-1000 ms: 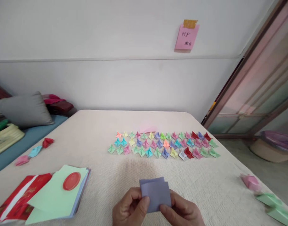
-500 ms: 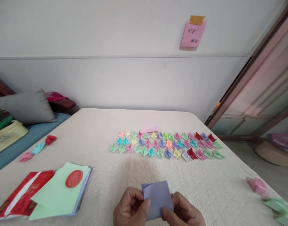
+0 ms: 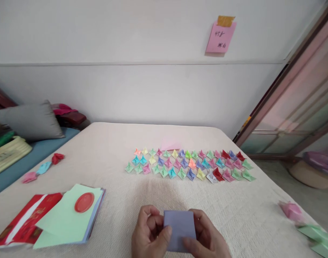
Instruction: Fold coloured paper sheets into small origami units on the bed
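Observation:
Between my two hands, near the front of the table, is a folded square of purple paper (image 3: 179,227). My left hand (image 3: 151,233) pinches its left side, thumb on the face and fingers curled behind. On the right side, my right hand (image 3: 208,234) holds it with the thumb near the lower right corner. The paper's top edge looks straight and even. Beyond it stand rows of small folded paper boats (image 3: 177,164) in many colours.
At left lie a stack of green paper (image 3: 64,218) with a red disc (image 3: 84,202) on it and a red packet (image 3: 27,218). More folded paper pieces (image 3: 43,167) sit at the left edge. A pink one (image 3: 290,211) and green ones (image 3: 316,234) lie at the right edge.
The purple paper has turned upright, and its loose upper left flap now lies even with the top edge. My right hand's fingers have moved up along its right side.

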Demonstrator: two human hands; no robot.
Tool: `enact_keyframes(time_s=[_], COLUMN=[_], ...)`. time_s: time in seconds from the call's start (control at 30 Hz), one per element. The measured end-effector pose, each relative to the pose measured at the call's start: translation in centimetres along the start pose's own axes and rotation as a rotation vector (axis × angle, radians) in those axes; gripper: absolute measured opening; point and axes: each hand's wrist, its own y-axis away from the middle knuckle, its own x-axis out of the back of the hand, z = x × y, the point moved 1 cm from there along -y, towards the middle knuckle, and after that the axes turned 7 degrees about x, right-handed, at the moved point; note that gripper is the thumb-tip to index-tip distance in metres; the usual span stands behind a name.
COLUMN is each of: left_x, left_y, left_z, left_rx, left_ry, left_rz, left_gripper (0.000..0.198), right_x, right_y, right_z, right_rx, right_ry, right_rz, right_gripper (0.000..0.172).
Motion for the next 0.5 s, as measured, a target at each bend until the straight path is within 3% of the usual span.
enact_keyframes(time_s=[0.27,0.4,0.5], left_x=[-0.1,-0.3,-0.5], left_y=[-0.3,-0.1,0.2], left_z=[-0.8,-1.1,-1.1], left_rx=[0.144,0.109,0.043], left_ry=[-0.191,-0.330,-0.434], left_rz=[-0.255,-0.302,-0.297], left_gripper=[0.035,0.036,0.036], right_x=[1.6,1.7,1.7], right_y=[-0.6,-0.6,-0.5], right_z=[-1.8,-2.4,-2.4], right_rx=[-0.064,0.061,0.075], right_ry=[0.246,0.428,0.489], right_rz=[-0.109,-0.173,-0.181], right_gripper=[0.025,0.014,0.011])
